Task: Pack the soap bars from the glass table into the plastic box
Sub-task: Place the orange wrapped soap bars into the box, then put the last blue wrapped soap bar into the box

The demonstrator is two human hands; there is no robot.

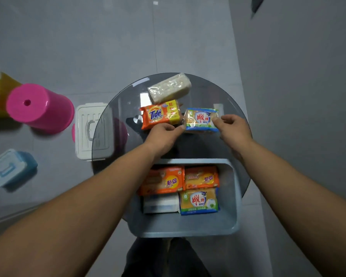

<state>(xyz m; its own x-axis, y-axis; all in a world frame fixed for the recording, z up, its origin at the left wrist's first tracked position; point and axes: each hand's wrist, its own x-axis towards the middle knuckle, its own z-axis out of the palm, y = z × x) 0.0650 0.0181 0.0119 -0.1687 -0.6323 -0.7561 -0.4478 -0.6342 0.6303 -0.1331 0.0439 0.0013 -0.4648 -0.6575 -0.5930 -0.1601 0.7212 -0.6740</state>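
A blue-and-yellow wrapped soap bar [201, 119] is held at both ends over the round glass table [228, 100]: my left hand [164, 134] pinches its left edge, my right hand [232, 126] its right edge. An orange Tide soap bar [160, 114] lies just left of it, and a clear-wrapped white soap bar [169, 87] lies behind. The grey-blue plastic box [234, 196] stands at the table's near edge and holds several wrapped bars, among them two orange ones [201, 177], a white one [161, 202] and a blue-and-yellow one [199, 200].
On the floor to the left stand a pink stool [40, 106], a white lidded box [92, 130] partly under the glass, a small blue lidded box [10, 166] and a yellow container [2, 94]. Grey tiled floor surrounds the table.
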